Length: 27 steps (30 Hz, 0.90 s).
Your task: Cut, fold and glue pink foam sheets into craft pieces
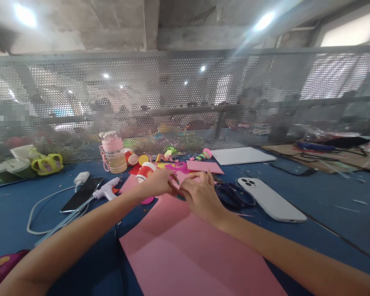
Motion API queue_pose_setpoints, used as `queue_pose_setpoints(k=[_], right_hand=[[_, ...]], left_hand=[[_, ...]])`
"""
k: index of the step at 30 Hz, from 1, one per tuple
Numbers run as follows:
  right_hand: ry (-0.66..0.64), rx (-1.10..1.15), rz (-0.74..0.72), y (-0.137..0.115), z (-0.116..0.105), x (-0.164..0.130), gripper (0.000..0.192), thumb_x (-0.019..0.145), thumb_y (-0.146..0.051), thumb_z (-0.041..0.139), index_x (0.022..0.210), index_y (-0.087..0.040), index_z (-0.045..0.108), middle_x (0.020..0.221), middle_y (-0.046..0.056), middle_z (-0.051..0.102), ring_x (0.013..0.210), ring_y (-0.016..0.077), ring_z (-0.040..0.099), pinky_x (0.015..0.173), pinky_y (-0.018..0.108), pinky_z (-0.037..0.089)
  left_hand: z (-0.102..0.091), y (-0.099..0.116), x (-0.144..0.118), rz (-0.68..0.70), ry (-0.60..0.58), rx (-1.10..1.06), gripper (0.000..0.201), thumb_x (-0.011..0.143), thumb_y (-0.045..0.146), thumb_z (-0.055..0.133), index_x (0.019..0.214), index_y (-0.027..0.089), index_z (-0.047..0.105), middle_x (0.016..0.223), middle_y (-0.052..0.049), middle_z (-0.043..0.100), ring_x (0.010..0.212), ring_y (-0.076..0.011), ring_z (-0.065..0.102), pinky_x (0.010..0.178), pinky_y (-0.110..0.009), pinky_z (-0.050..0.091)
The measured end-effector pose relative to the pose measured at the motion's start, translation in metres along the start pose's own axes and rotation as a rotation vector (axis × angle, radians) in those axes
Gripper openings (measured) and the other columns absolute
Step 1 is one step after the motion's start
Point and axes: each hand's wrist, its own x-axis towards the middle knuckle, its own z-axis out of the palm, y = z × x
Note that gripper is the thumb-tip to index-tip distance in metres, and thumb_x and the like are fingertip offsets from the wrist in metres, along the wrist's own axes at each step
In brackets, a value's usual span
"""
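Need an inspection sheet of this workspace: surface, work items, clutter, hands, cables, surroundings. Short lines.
Surface: blue tabletop, small scraps scattered at right.
Work items: pink sheet reaches from the bottom of the picture to the hands.
Clutter: glue gun and dark phone at left; white phone at right; pink-lidded bottle and red-and-white cup behind the hands.
Hands: left hand and right hand meet at the fingertips; what they grip, if anything, is unclear.
Cables: white cable loops around the dark phone from a white plug.
Surroundings: perforated screen behind the tabletop; ceiling lights on.
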Motion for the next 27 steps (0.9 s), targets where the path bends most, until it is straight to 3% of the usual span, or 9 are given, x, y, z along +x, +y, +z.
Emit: queue_pose_setpoints(k=[7,15,18,27], right_hand=[[0.029,-0.035,-0.053,0.0018,0.0008,-0.0009,0.020,0.077,-0.009,0.049,0.064,-0.019,0.061,0.071,-0.001,0.064,0.089,0.0226,0.042,0.091,0.045,0.019],[-0.030,-0.243,-0.048,-0.0013,0.0013,-0.0022,0.022,0.079,-0.007,0.043,0.074,-0.018,0.062,0.078,0.004,0.065,0.091,0.0254,0.044,0.096,0.057,0.007],[-0.064,-0.299,-0.042,-0.0024,0.0014,-0.0023,0.022,0.078,-0.006,0.043,0.075,-0.016,0.062,0.076,0.004,0.064,0.090,0.0265,0.044,0.095,0.058,0.007],[-0.025,-0.187,-0.037,-0.0017,0.0014,-0.0016,0.023,0.076,-0.006,0.045,0.068,-0.020,0.061,0.076,0.001,0.064,0.088,0.0243,0.043,0.095,0.056,0.008]], left_hand=[[-0.0015,-0.0018,0.0004,0.018,-0.008,-0.013,0.022,0.052,0.011,0.066,0.073,0.016,0.060,0.056,0.004,0.065,0.063,-0.0158,0.063,0.051,-0.020,0.042],[0.0021,0.0014,0.0003,0.026,0.070,0.037,0.028,0.050,0.007,0.066,0.076,0.014,0.060,0.059,0.002,0.066,0.066,-0.0170,0.064,0.056,-0.022,0.045],[0.0027,0.0018,-0.0004,0.010,0.041,-0.019,0.031,0.051,0.003,0.063,0.080,0.014,0.058,0.061,0.002,0.067,0.067,-0.0159,0.064,0.056,-0.021,0.045],[0.0041,-0.0024,0.0004,0.022,0.061,0.044,0.030,0.048,0.007,0.067,0.075,0.015,0.057,0.061,0.002,0.068,0.072,-0.0179,0.064,0.060,-0.022,0.045]])
